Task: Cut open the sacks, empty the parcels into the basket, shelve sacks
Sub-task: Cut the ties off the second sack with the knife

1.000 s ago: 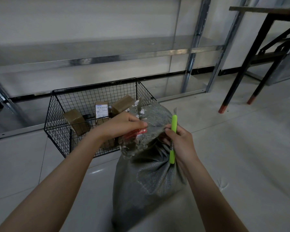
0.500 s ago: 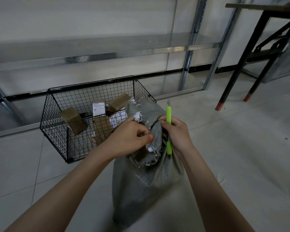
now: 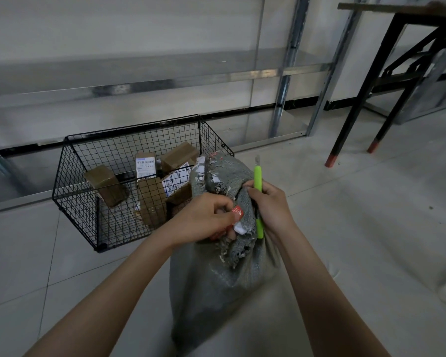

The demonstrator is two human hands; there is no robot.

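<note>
As both hands grip its gathered neck, the grey woven sack (image 3: 216, 292) stands upright on the tiled floor (image 3: 371, 228), touching the near right corner of the basket (image 3: 80, 212).

Left hand (image 3: 204, 217): fingers curled tight on the frayed neck fabric, pinching it at a small red tag (image 3: 238, 212). The tag bears pale print, too small to read.

Right hand (image 3: 271, 204): fingers wrapped round a green knife (image 3: 258, 176) and bunched against the neck fabric from the other side. The knife is held upright, blade tip above the hand, handle end showing below it.

Sack mouth: torn white scraps of label cling to the weave; no writing legible.

Basket: black wire, on the floor in front of the shelf (image 3: 165, 70). It holds several brown parcels:
- one plain box (image 3: 106, 185), tilted, at the left;
- one upright box (image 3: 145, 164) with a white barcode label, blue strip along the top, text unreadable;
- one box (image 3: 179, 155) leaning at the back right;
- one tall box (image 3: 151, 202) near the middle;
- one white printed label (image 3: 177, 180) with barcodes, beside the sack; words not legible.

Shelf: bare metal, low against the wall.

Table (image 3: 358, 99): black frame, red-tipped feet, at the far right.
</note>
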